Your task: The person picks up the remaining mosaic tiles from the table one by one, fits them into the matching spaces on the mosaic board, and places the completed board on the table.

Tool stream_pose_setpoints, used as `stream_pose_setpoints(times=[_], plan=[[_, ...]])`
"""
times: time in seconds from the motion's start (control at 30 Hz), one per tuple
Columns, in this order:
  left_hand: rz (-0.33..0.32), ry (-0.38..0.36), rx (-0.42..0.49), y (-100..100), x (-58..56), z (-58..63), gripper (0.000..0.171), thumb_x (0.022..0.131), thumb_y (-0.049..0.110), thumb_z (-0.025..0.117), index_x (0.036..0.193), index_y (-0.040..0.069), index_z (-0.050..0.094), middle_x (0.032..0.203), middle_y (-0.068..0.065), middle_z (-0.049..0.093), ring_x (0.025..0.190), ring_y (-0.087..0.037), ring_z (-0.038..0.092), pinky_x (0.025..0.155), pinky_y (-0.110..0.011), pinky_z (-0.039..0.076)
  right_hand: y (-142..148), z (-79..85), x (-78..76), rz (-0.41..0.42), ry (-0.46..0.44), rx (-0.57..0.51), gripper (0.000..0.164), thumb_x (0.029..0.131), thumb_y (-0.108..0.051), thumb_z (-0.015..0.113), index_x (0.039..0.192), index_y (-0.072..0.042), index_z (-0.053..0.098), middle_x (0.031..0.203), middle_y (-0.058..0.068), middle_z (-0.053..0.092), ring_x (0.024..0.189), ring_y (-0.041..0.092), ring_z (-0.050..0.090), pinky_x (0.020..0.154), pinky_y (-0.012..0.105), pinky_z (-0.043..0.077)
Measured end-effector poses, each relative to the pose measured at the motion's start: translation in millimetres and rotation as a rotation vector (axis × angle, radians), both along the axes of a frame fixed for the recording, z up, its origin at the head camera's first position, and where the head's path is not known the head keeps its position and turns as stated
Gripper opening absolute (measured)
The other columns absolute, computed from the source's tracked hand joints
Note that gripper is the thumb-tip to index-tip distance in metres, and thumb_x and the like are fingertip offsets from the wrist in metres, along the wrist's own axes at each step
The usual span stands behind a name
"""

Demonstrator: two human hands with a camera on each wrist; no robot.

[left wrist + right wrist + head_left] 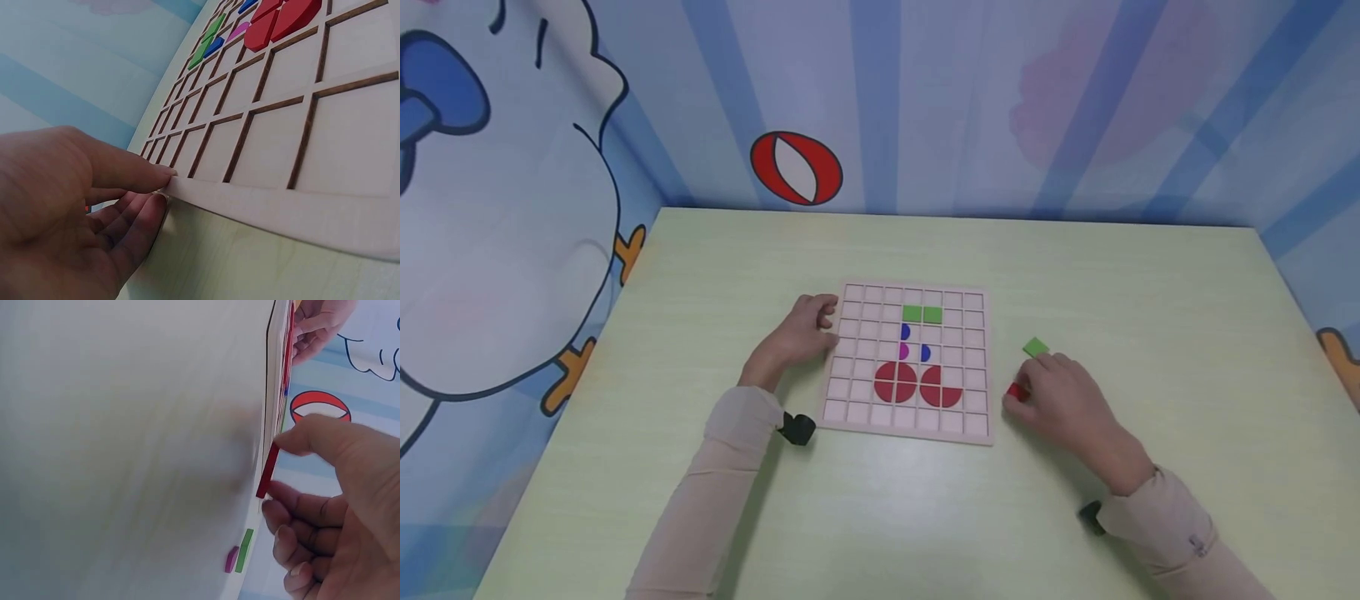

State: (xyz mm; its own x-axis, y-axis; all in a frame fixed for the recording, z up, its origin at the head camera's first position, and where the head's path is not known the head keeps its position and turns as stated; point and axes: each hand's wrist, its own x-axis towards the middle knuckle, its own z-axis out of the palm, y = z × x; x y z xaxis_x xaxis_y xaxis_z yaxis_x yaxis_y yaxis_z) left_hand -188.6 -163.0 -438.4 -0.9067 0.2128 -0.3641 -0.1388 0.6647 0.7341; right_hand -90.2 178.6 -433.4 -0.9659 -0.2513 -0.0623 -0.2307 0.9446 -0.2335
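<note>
A pale square grid board (pixel 857 412) lies flat on the table. Set in its cells are green squares (pixel 912 314), blue half circles (pixel 906 332), a magenta piece (pixel 904 351) and red quarter pieces (pixel 885 372). My left hand (pixel 797 333) is at the board's left edge; in the left wrist view its thumb and fingertips touch the rim. Right of the board, my right hand (pixel 1067 404) pinches a flat red piece (pixel 269 470) between thumb and fingers, its outline partly hidden. Just beyond that hand lies a loose green piece (pixel 1036 347).
Beside the loose green piece, a small purple piece (pixel 232 559) shows in the right wrist view. The light wooden table (pixel 865 517) meets a cartoon-printed wall (pixel 940 108) at its back edge. A dark wrist device (pixel 798 429) hangs by the left cuff.
</note>
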Motion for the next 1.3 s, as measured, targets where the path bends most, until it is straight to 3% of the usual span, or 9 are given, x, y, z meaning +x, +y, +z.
stream_pose_setpoints(times=[0.37,0.73,1.1,1.3], plan=[[0.015,-0.005,-0.003,1,-0.7,-0.6,0.065,0.089,0.0,0.056,0.147,0.005,0.029,0.128,-0.01,0.034,0.11,-0.021,0.037,0.09,-0.034,0.036,2,9.9,-9.3,0.147,0.076,-0.05,0.026,0.077,-0.027,0.075,0.092,-0.007,0.066,0.084,0.002,0.061,0.077,0.016,0.05,0.07,0.031,0.044],[0.015,-0.012,-0.008,1,0.2,-0.2,0.064,0.09,0.002,0.056,0.148,0.007,0.029,0.131,-0.009,0.034,0.113,-0.022,0.038,0.092,-0.035,0.038,-18,25.2,-24.4,0.274,-0.018,-0.048,0.032,0.076,-0.034,0.079,0.095,-0.012,0.066,0.085,-0.002,0.061,0.082,0.014,0.051,0.075,0.03,0.048],[0.003,-0.002,-0.015,1,1.6,-0.7,0.063,0.091,0.002,0.056,0.148,0.006,0.028,0.133,-0.01,0.035,0.115,-0.022,0.038,0.094,-0.036,0.039,-37,17.4,-38.9,0.35,-0.076,-0.032,0.03,0.077,-0.033,0.077,0.096,-0.014,0.066,0.084,-0.005,0.058,0.079,0.012,0.049,0.073,0.028,0.046],[0.005,0.002,-0.013,0,0.1,-2.1,0.063,0.091,0.002,0.056,0.148,0.006,0.029,0.132,-0.009,0.035,0.114,-0.022,0.038,0.094,-0.036,0.039,-40,14.9,-46.8,0.436,-0.052,0.004,0.03,0.078,-0.035,0.076,0.097,-0.014,0.065,0.085,-0.005,0.057,0.082,0.011,0.049,0.078,0.029,0.046]])
